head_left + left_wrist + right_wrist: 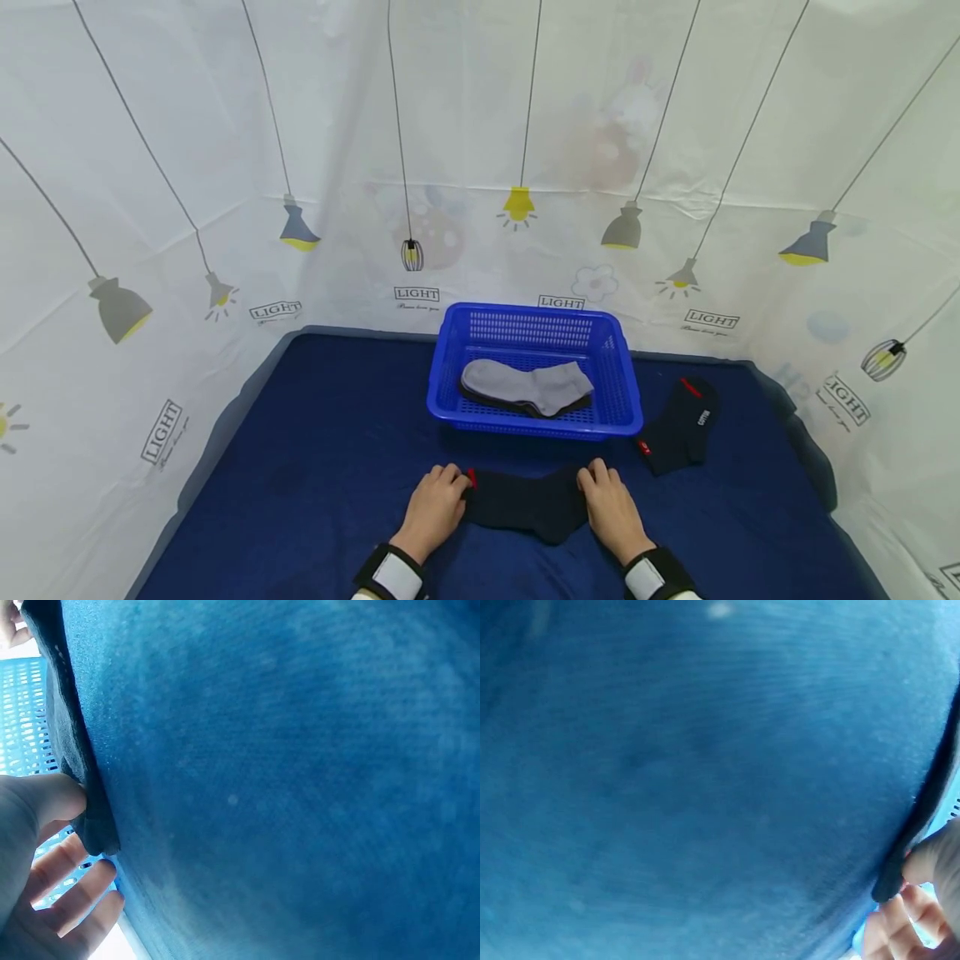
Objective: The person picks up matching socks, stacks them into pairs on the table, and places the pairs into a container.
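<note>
A black sock [525, 502] lies stretched sideways on the dark blue cloth, with a small red mark at its left end. My left hand [433, 508] pinches that left end; in the left wrist view the thumb [61, 796] presses on the sock [75, 750] while the other fingers spread beyond its edge. At the opposite end, my right hand [611, 510] holds the sock between thumb and fingers. The right wrist view shows this grip at the frame's lower right, where the sock [922, 817] appears as a thin dark edge.
Just beyond the hands stands a blue plastic basket [536, 427], with a grey sock [525, 386] lying on black ones inside. Right of it, another black sock [678, 429] with red patches and white lettering lies flat. A white lamp-printed curtain [465, 100] encloses the blue cloth [315, 467].
</note>
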